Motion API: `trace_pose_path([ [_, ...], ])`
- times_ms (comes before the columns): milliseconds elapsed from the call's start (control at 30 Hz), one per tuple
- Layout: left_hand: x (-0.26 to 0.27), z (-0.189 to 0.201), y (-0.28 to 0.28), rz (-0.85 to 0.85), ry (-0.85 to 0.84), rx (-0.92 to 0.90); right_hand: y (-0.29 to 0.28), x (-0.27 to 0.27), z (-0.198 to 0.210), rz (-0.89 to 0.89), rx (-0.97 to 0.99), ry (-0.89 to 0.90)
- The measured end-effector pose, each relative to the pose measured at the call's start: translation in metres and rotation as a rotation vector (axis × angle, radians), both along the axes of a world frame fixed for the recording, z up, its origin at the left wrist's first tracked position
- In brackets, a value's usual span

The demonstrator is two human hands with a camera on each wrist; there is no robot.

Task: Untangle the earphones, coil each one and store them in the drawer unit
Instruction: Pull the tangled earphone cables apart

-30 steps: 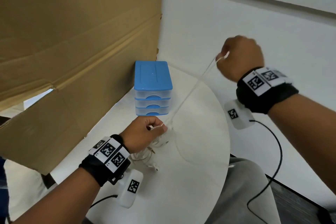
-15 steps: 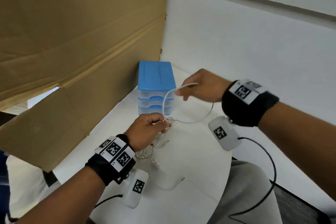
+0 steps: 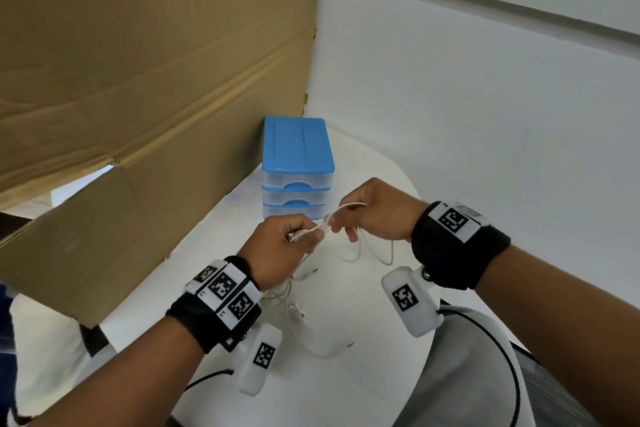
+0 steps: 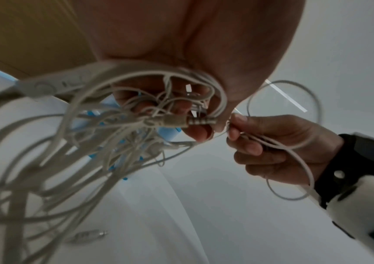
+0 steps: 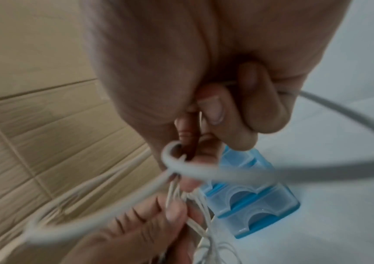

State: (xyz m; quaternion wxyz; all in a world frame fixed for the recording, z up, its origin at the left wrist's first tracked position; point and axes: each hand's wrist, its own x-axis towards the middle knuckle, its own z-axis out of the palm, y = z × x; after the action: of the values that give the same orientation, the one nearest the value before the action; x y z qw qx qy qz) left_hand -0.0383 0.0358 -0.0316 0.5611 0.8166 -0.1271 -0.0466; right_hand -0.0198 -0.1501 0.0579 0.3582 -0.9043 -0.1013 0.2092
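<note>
A tangle of white earphone cords (image 3: 291,288) hangs from my left hand (image 3: 298,236) down onto the white table (image 3: 346,374). My left hand grips the knotted bundle (image 4: 149,114) with a jack plug (image 4: 195,122) poking out between its fingers. My right hand (image 3: 349,218) pinches a loop of cord (image 3: 349,206) right beside the left hand's fingertips. In the right wrist view the cord loop (image 5: 204,171) curves under my fingers. The blue drawer unit (image 3: 296,166) stands just behind both hands, its three drawers closed.
A big cardboard sheet (image 3: 138,80) leans along the left. A white wall (image 3: 485,97) rises behind. The round table's edge (image 3: 429,357) curves at the right, with my grey-trousered knee beyond. A loose plug (image 3: 313,270) lies on the table under the hands.
My right hand came down from high at the right, where it stretched a cord taut, to meet the left hand in front of the drawers. The cord now hangs slack in loops.
</note>
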Motion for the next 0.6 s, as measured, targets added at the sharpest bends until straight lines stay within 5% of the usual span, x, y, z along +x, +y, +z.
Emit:
trace_pose_path([
  [133, 0.0, -0.009, 0.002, -0.054, 0.058, 0.143, -0.005, 0.009, 0.007, -0.114, 0.094, -0.063],
  [300, -0.005, -0.021, 0.006, -0.127, 0.181, 0.334, -0.026, 0.036, 0.036, -0.652, 0.499, -0.408],
  [433, -0.006, -0.015, 0.004, -0.104, 0.235, 0.25, -0.049, 0.049, 0.055, -0.835, 0.815, -0.344],
  [500, -0.005, -0.01, 0.004, -0.104, 0.249, 0.187, -0.058, 0.054, 0.057, -0.891, 0.813, -0.446],
  [600, -0.003, -0.002, 0.006, -0.081, 0.247, 0.184, -0.062, 0.05, 0.058, -0.855, 0.453, -0.837],
])
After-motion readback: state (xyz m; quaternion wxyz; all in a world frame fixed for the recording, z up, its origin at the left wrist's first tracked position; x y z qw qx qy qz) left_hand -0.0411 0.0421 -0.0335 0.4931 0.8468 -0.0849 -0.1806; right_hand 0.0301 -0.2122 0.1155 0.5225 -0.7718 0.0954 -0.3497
